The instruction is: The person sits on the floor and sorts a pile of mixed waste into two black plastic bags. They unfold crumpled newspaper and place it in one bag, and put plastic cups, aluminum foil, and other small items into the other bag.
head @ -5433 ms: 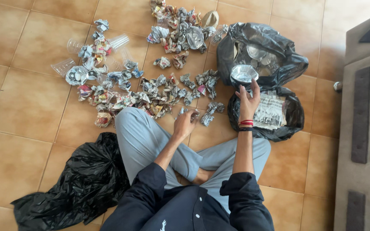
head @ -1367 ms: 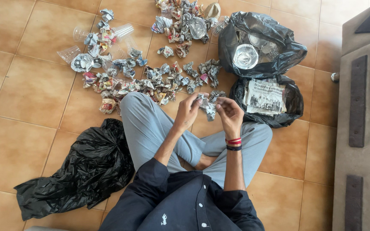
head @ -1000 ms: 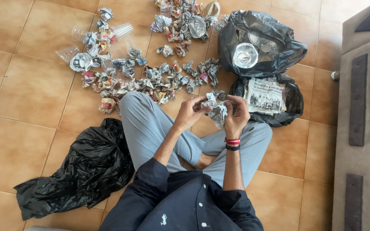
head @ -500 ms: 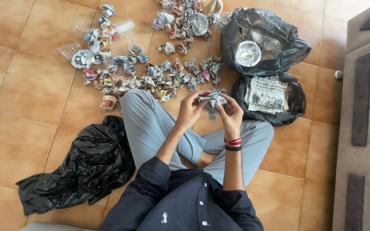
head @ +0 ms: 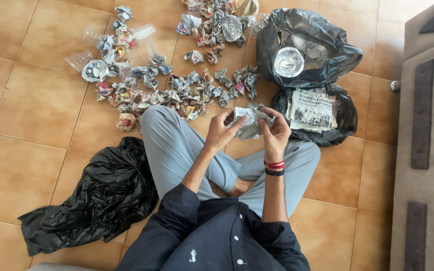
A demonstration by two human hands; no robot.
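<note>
**Crumpled sheet held above the lap**

A crumpled newspaper sheet is held between both hands, over the crossed legs and just short of the paper heap. The left hand is closed on its near edge; the right hand pinches the other side with curled fingers. The sheet could probably be torn if pulled apart too sharply, or dropped among the scattered paper balls, where it would be lost. Three black bags are counted: one limp bag beside the left leg, one bag holding a foil dish, one bag holding flat newspaper. The paper balls are too many to count; several clear plastic cups lie beyond.
</note>
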